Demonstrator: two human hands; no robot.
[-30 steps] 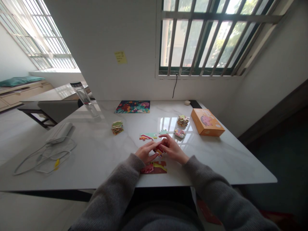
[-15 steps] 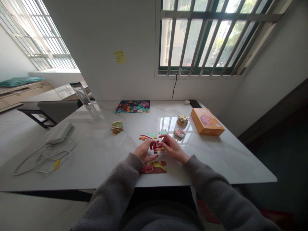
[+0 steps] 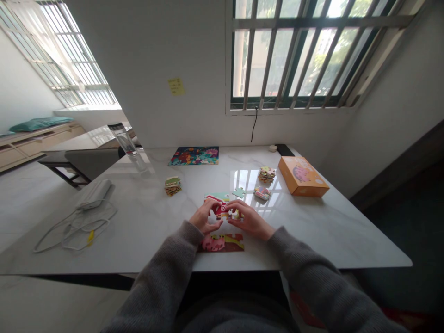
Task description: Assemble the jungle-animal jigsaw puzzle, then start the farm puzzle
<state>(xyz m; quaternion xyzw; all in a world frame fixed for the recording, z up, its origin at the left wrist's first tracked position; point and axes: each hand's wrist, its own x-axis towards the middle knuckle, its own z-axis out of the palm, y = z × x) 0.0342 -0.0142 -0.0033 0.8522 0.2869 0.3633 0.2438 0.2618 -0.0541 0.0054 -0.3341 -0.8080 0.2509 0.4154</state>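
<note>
My left hand (image 3: 204,217) curls its thumb and fingers round the left side of a jigsaw puzzle piece (image 3: 223,209) with a red barn on it. On the right, my right hand (image 3: 250,220) grips a puzzle piece with yellow and white patches (image 3: 237,214), pressed up against the barn piece. Just behind the fingers lies a joined strip (image 3: 217,196) with a red roof and green, partly covered by my left hand. Nearer to me are joined pieces (image 3: 225,243) showing a pink spotted animal. A loose pale green piece (image 3: 239,192) lies beyond my right hand.
Stacks of puzzle pieces stand at left (image 3: 172,185) and right (image 3: 267,175), with a smaller pile (image 3: 262,193) nearby. An orange box (image 3: 303,176) sits on the right. A colourful picture sheet (image 3: 194,156), a water bottle (image 3: 126,144) and a white device with a cable (image 3: 93,194) are farther off.
The barn piece has moved slightly left and nearer the roof strip. My right hand's fingers now close on the yellow and white piece beside it. The view has shifted a little.
</note>
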